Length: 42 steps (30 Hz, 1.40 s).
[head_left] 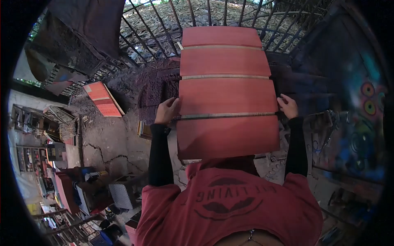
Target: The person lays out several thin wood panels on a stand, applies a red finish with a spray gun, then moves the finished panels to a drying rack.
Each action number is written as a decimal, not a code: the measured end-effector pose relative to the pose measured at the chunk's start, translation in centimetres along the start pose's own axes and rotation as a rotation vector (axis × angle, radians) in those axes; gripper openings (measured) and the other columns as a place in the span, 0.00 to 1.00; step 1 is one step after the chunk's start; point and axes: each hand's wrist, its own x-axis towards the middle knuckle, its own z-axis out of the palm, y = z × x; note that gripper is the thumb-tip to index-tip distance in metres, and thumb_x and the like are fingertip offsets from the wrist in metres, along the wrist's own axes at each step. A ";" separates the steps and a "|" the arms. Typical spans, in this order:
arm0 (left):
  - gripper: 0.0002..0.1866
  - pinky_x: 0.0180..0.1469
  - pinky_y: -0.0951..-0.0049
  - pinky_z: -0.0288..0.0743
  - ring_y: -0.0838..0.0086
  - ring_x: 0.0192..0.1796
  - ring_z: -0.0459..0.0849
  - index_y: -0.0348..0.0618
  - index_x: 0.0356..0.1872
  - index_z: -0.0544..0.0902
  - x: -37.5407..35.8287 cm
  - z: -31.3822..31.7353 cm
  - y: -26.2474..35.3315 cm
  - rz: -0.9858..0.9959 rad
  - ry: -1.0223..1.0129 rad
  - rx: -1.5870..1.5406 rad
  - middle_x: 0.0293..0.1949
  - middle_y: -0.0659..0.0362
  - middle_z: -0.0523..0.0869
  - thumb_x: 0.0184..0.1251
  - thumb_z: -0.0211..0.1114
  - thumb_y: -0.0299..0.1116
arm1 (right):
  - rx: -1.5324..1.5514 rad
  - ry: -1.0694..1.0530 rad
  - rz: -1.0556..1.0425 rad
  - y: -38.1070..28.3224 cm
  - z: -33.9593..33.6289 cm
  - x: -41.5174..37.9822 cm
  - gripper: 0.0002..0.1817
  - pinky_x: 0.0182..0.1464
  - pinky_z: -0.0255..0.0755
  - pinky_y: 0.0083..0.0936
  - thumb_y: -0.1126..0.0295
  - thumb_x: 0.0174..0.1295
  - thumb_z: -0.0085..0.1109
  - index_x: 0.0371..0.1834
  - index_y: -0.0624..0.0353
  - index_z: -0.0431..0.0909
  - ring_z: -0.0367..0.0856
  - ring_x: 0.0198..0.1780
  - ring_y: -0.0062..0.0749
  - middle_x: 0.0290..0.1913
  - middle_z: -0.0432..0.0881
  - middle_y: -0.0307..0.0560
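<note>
A stack or row of four red panels (227, 96) lies in front of me, with narrow pale gaps between them. My left hand (167, 110) is at the left edge of the panels, its fingers curled against the side near the third panel from the top. On the opposite edge, at about the same height, my right hand (288, 106) has its fingers bent against the side. Black sleeves cover both forearms. Whatever supports the panels underneath is mostly hidden.
Metal bars (209, 14) stand beyond the panels, with leaf litter behind. Another red panel (102, 98) leans on the ground at the left. A painted dark wall (365, 123) is at the right. Boxes and shelves (30, 160) crowd the lower left.
</note>
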 end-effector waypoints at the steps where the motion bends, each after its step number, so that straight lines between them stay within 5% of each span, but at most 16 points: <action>1: 0.21 0.30 0.78 0.72 0.82 0.31 0.78 0.30 0.45 0.80 -1.9 -0.5 -0.5 -0.041 -0.004 -0.029 0.31 0.57 0.84 0.67 0.59 0.42 | 0.050 -0.005 0.066 -0.5 -0.7 -2.3 0.30 0.31 0.72 0.18 0.55 0.61 0.60 0.57 0.69 0.71 0.75 0.31 0.18 0.34 0.78 0.40; 5: 0.21 0.29 0.78 0.75 0.80 0.30 0.79 0.32 0.47 0.80 -9.8 -0.8 -2.5 -0.248 -0.097 -0.028 0.30 0.58 0.83 0.66 0.59 0.42 | 0.212 -0.118 0.307 1.5 -1.3 -9.4 0.24 0.33 0.73 0.20 0.59 0.60 0.62 0.52 0.68 0.76 0.78 0.32 0.22 0.37 0.81 0.43; 10: 0.19 0.30 0.78 0.77 0.81 0.31 0.78 0.34 0.45 0.81 -11.7 0.4 -1.8 -0.241 -0.125 -0.112 0.31 0.61 0.82 0.66 0.61 0.42 | -0.081 -0.111 0.085 0.5 -0.5 -12.1 0.16 0.30 0.73 0.19 0.64 0.58 0.63 0.39 0.68 0.81 0.78 0.28 0.20 0.30 0.82 0.42; 16: 0.16 0.26 0.79 0.73 0.83 0.26 0.76 0.31 0.38 0.81 -10.9 0.2 -1.0 -0.199 -0.148 -0.054 0.24 0.61 0.80 0.65 0.61 0.39 | -0.088 -0.164 0.143 2.7 -1.1 -11.4 0.19 0.33 0.73 0.21 0.62 0.57 0.64 0.44 0.69 0.80 0.80 0.32 0.22 0.33 0.83 0.43; 18: 0.18 0.31 0.77 0.75 0.79 0.30 0.80 0.29 0.41 0.81 -9.2 0.4 -0.3 -0.224 -0.125 -0.005 0.29 0.57 0.83 0.65 0.61 0.39 | 0.096 -0.093 0.136 2.9 -0.7 -9.7 0.20 0.34 0.74 0.21 0.62 0.58 0.63 0.46 0.69 0.79 0.79 0.33 0.22 0.35 0.83 0.43; 22: 0.19 0.41 0.75 0.75 0.77 0.40 0.82 0.28 0.47 0.80 -4.3 1.4 -3.1 0.091 0.106 -0.029 0.38 0.50 0.86 0.63 0.62 0.36 | 0.247 0.081 0.064 3.2 1.3 -4.7 0.23 0.41 0.74 0.24 0.61 0.60 0.61 0.53 0.68 0.75 0.79 0.41 0.25 0.43 0.83 0.48; 27: 0.15 0.35 0.78 0.74 0.79 0.32 0.81 0.30 0.43 0.82 -3.9 2.0 -2.8 0.105 0.141 -0.029 0.31 0.54 0.86 0.63 0.62 0.33 | 0.131 0.117 0.000 4.1 2.0 -3.2 0.19 0.42 0.73 0.24 0.63 0.56 0.63 0.44 0.67 0.80 0.82 0.37 0.29 0.35 0.85 0.50; 36: 0.16 0.29 0.80 0.71 0.83 0.28 0.77 0.31 0.44 0.82 -4.2 2.0 -2.3 -0.008 0.099 -0.132 0.28 0.60 0.84 0.64 0.62 0.36 | 0.256 0.101 0.023 3.2 2.2 -3.9 0.20 0.42 0.72 0.23 0.61 0.59 0.62 0.47 0.67 0.80 0.80 0.40 0.27 0.39 0.84 0.47; 39: 0.17 0.29 0.80 0.71 0.82 0.28 0.77 0.31 0.44 0.82 -7.7 1.2 -1.6 -0.084 0.061 -0.141 0.28 0.60 0.83 0.64 0.62 0.37 | 0.245 -0.045 0.251 0.7 0.6 -7.6 0.21 0.43 0.72 0.23 0.60 0.59 0.61 0.48 0.67 0.79 0.80 0.41 0.28 0.41 0.83 0.47; 40: 0.17 0.28 0.79 0.72 0.82 0.27 0.78 0.31 0.44 0.81 -9.1 1.0 -0.4 -0.176 0.021 -0.070 0.29 0.59 0.83 0.65 0.61 0.38 | 0.197 -0.086 0.172 3.3 0.6 -7.7 0.19 0.34 0.72 0.18 0.61 0.61 0.61 0.47 0.67 0.79 0.78 0.33 0.19 0.35 0.81 0.39; 42: 0.17 0.26 0.79 0.72 0.81 0.25 0.79 0.31 0.44 0.82 -10.1 1.0 -1.2 -0.134 -0.009 -0.102 0.27 0.59 0.83 0.65 0.61 0.37 | 0.054 -0.094 0.071 4.8 0.6 -8.4 0.19 0.33 0.71 0.18 0.61 0.60 0.61 0.46 0.67 0.80 0.77 0.34 0.19 0.35 0.81 0.39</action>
